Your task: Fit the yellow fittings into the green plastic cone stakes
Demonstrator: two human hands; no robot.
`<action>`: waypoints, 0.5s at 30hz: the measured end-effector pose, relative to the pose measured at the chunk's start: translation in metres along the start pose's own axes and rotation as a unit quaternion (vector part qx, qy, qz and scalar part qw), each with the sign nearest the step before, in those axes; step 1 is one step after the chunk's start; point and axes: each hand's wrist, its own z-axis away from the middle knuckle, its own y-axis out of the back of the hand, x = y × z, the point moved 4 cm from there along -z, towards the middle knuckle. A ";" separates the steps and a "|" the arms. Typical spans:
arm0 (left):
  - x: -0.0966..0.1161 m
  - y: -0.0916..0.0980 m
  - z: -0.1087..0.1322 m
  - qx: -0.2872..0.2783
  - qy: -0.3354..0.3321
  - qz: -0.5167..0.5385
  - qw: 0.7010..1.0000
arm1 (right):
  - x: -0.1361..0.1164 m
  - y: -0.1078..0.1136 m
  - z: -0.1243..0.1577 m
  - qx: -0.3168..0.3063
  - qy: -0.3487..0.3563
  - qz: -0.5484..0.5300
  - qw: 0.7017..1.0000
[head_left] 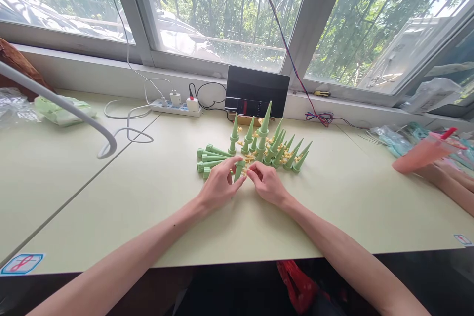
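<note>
My left hand [218, 178] is wrapped round a green plant watering spike [239, 170], held point down just above the table. Close against its side, my right hand [269, 186] pinches a small yellow valve piece [245, 171], partly hidden by the fingertips. Behind both hands, several green spikes [264, 126] stand point up, many with yellow valves on their sides. Several more spikes [215, 158] lie in a bunch beyond my left hand, capped ends to the left. Some loose yellow pieces [250, 158] lie between the two groups.
A black tablet [257, 90] leans at the window behind the spikes. On the left are a power strip [176, 107], a white cable and a pale green packet [62, 110]. At right, a pink drink cup [425, 153] tilts near another person's arm [452, 182] and plastic bags.
</note>
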 end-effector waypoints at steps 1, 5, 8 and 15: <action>0.000 0.000 0.000 -0.001 -0.001 0.000 1.000 | 0.000 0.000 0.000 0.000 0.000 0.001 1.000; 0.000 -0.001 0.000 -0.003 0.000 -0.001 1.000 | 0.000 0.000 0.001 -0.002 0.000 0.004 1.000; -0.001 -0.001 0.000 -0.003 -0.002 0.000 1.000 | 0.001 0.000 0.001 -0.004 -0.005 -0.001 1.000; -0.003 -0.002 0.000 0.000 -0.012 -0.004 1.000 | 0.003 0.000 -0.001 -0.008 -0.029 -0.021 0.999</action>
